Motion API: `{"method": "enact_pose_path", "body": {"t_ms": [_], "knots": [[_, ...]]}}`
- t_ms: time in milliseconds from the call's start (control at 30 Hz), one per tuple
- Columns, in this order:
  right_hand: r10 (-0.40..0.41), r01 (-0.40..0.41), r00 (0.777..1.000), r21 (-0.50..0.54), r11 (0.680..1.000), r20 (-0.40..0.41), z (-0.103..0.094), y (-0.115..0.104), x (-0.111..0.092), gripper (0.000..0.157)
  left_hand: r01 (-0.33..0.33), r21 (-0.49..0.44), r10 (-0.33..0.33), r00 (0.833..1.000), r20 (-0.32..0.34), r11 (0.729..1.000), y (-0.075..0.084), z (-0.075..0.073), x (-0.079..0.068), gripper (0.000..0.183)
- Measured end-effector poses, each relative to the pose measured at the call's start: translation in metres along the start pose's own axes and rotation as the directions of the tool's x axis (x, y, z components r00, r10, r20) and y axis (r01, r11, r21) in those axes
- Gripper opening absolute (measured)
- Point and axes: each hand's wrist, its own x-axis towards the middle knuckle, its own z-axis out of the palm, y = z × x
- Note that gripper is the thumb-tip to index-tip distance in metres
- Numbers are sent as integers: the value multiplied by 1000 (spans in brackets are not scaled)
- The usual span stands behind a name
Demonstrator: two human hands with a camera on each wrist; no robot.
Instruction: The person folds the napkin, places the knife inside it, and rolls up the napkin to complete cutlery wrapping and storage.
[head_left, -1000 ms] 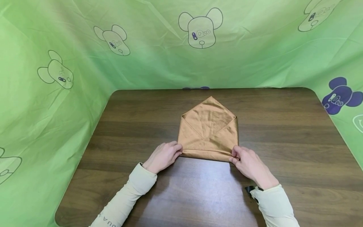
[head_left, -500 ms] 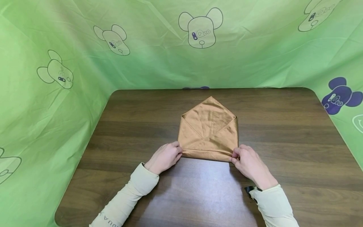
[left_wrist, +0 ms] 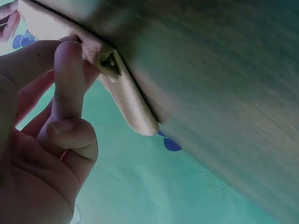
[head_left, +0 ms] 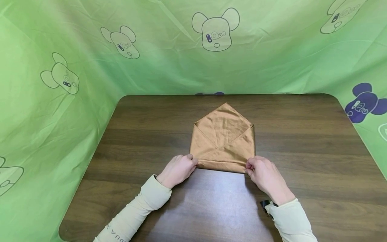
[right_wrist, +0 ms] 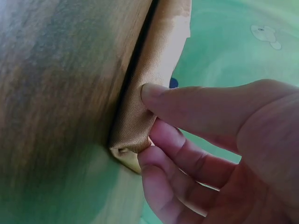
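Observation:
A satiny copper-brown cloth (head_left: 223, 141) lies folded on the table, shaped like an open envelope with its point toward the back. Along its near edge runs a narrow rolled fold (head_left: 222, 165). At the left end of that fold my left hand (head_left: 178, 169) pinches the fabric between thumb and fingers. My right hand (head_left: 267, 174) grips the right end, its thumb on the near side of the roll in the right wrist view and its curled fingers behind. In the left wrist view the rolled cloth end (left_wrist: 110, 63) shows a small opening beside the fingertips.
The dark wood-grain table (head_left: 136, 134) extends around the cloth on every side. Green fabric (head_left: 166, 67) printed with bear heads hangs behind and beside it. A small black piece (head_left: 265, 204) shows at the right cuff.
My left hand has shifted slightly to the right along the rolled edge. The right hand stays at its end, and the cloth looks nearly the same.

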Motion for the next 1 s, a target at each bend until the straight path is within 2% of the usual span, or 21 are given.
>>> {"method": "enact_pose_path", "body": {"t_ms": [267,433,600,800,1000], "knots": [[-33,33,999,-10,999,-40,1,-2,-3,7,-25,17,26,999,-43,1000,1,0,-1,21],[-73,71,995,-32,997,-68,2,-2,-4,6,-32,52,34,999,-22,998,2,1,-1,14],[-124,118,988,-67,991,-87,3,-1,-5,8,-18,24,18,1000,4,1000,3,1,0,6],[-121,118,991,-62,991,-56,2,-1,-5,11,-8,30,7,999,32,1000,2,3,1,9],[-123,119,991,-64,991,-53,3,0,-4,14,-20,52,19,1000,25,998,0,4,4,11]]}}
